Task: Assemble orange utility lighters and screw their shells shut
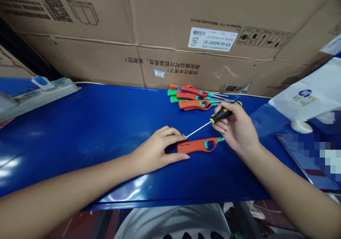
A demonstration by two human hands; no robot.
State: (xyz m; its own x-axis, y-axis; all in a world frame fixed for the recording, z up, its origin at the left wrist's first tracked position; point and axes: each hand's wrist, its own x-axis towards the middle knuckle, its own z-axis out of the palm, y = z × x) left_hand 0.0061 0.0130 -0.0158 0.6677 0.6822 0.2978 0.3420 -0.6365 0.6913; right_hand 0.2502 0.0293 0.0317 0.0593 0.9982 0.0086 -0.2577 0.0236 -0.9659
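Note:
An orange stick lighter [198, 145] with a teal trigger lies flat on the blue table [101, 125]. My left hand [157, 150] rests on the table and pinches the lighter's left end between thumb and fingers. My right hand [236, 128] is closed round the black and yellow handle of a screwdriver [213, 120]. Its thin metal shaft slants down to the left, and the tip meets the lighter's left end by my left fingertips.
A pile of several orange and green stick lighters [195, 97] lies behind my hands, by large cardboard boxes [170, 36]. A white power strip [37, 93] sits at the far left. A white plastic bag [309, 96] and a dark screen [306, 157] are at the right.

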